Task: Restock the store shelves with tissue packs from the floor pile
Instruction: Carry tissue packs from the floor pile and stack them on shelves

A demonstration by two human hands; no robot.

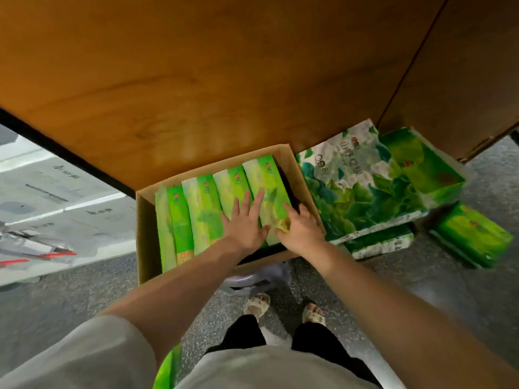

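While kneeling over cardboard box (pixel 146 220): left hand (pixel 247 220) lying spread flat, steadying packs; right hand (pixel 302 227) pinching rightmost tissue pack (pixel 266 186), apparently freeing it for shelving.

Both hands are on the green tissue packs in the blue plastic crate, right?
Not quite. The head view shows both hands, left hand and right hand, on the green tissue packs, but the packs sit in a brown cardboard box, not a blue plastic crate.
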